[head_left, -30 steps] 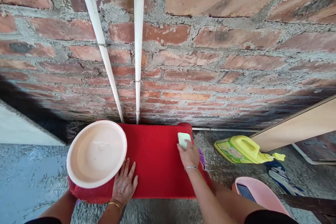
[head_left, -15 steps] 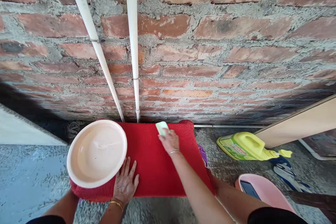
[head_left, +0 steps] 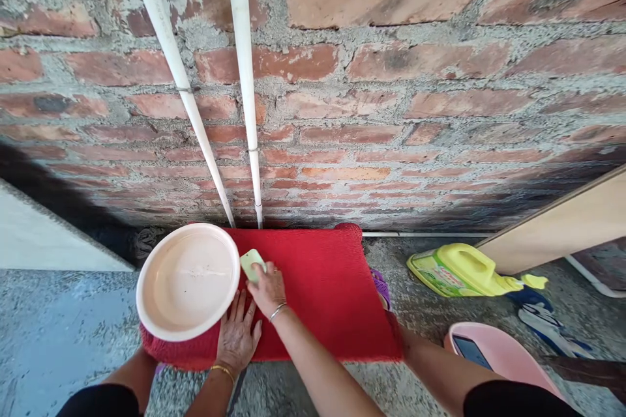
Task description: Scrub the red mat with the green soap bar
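Note:
A red cloth (head_left: 317, 300) with a towel-like nap lies spread over a low flat surface between my legs. My left hand (head_left: 238, 335) rests flat on its front left part, fingers stretched out, close beside the pink basin. In my right hand (head_left: 268, 290) is a pale green scrub brush (head_left: 252, 264), gripped from above and held against the cloth just right of the basin. The brush's underside is hidden. The round pink basin (head_left: 190, 283), with what looks like clear water in it, sits on the cloth's left end.
A yellow detergent bottle (head_left: 454, 270) lies on the concrete floor to the right, with blue and white gloves (head_left: 548, 326) behind it. Nearer stands a pink tub (head_left: 513, 352) holding a phone (head_left: 470, 352). White pipes (head_left: 247, 78) run down the brick wall.
My right hand has swept the scrub brush left across the cloth, from the back middle to beside the basin. My left hand has stayed flat in place. The view has shifted slightly.

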The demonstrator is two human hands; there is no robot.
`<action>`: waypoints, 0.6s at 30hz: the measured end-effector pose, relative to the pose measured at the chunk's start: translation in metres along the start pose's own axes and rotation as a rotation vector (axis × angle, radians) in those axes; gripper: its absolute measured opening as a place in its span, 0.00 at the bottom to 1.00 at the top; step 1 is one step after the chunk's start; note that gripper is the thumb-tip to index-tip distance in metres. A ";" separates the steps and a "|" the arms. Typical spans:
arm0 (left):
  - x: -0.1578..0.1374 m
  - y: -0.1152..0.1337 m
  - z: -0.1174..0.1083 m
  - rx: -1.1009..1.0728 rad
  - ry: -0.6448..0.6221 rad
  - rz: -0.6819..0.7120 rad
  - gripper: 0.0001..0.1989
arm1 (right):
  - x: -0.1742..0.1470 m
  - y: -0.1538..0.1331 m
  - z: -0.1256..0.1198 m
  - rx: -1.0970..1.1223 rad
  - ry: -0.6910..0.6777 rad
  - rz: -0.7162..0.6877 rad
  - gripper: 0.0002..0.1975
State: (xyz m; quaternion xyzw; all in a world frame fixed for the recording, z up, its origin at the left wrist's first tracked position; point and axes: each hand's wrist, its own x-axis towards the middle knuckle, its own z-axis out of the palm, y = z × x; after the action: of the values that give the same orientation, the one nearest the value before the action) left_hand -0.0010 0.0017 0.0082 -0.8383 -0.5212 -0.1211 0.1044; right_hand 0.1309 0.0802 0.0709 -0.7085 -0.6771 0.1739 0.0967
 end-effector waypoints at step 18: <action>-0.002 0.000 -0.003 -0.117 -0.068 -0.069 0.24 | -0.083 0.103 -0.037 -0.153 0.057 0.283 0.20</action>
State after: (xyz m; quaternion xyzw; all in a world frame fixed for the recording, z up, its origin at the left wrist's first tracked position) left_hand -0.0024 -0.0009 0.0102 -0.8281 -0.5451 -0.1264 0.0332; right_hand 0.2378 -0.0049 0.0761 -0.8068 -0.5787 0.1136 0.0360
